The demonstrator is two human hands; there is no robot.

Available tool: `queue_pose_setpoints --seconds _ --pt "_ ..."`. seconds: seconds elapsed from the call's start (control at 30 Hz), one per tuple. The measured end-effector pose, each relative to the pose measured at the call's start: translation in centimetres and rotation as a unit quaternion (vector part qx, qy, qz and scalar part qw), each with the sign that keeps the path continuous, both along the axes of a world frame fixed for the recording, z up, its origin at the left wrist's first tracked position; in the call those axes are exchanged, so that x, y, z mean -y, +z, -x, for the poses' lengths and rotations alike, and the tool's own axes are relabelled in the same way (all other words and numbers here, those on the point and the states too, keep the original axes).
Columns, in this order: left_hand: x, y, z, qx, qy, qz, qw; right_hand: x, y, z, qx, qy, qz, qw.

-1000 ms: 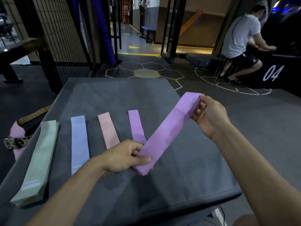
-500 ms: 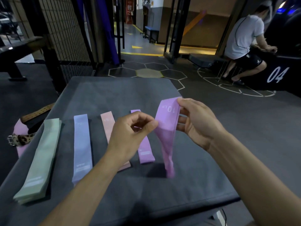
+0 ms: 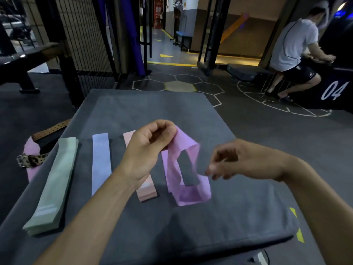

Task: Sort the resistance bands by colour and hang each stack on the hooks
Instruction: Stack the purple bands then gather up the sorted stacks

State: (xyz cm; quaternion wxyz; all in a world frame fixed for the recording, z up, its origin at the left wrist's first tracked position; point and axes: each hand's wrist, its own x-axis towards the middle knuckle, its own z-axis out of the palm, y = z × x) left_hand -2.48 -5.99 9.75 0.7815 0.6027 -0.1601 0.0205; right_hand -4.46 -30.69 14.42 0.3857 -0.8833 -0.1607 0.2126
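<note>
One purple band (image 3: 183, 169) hanging below left hand (image 3: 150, 150) grip, lower end on mat (image 3: 229, 217)

The bands are mint green (image 3: 51, 185), pale blue (image 3: 100, 161), peach pink (image 3: 146, 190) and lilac (image 3: 183, 173). They lie over a dark grey mat (image 3: 191, 222). The belt (image 3: 31, 159) is leopard-spotted.

Head view – looks forward-down, close over grey table (image 3: 172, 111).
</note>
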Motion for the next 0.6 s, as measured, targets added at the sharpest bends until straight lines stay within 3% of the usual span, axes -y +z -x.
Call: queue_pose_setpoints --seconds 0.07,0.13,0.23,0.6 --pt "0.0 0.2 0.3 -0.001 -0.037 -0.012 0.999 -0.6 -0.2 0.1 0.033 0.012 -0.008 0.999" --pt "0.2 0.3 0.6 0.005 -0.074 -0.028 0.997 -2.0 -0.1 0.3 0.083 -0.033 -0.113 0.990" --pt "0.3 0.1 0.7 0.009 -0.096 -0.034 0.995 -3.6 0.1 0.4 0.083 -0.040 -0.212 0.973" --pt "0.4 -0.4 0.5 -0.050 -0.112 0.008 0.992 -4.7 -1.1 -0.3 0.080 -0.023 -0.274 0.958"
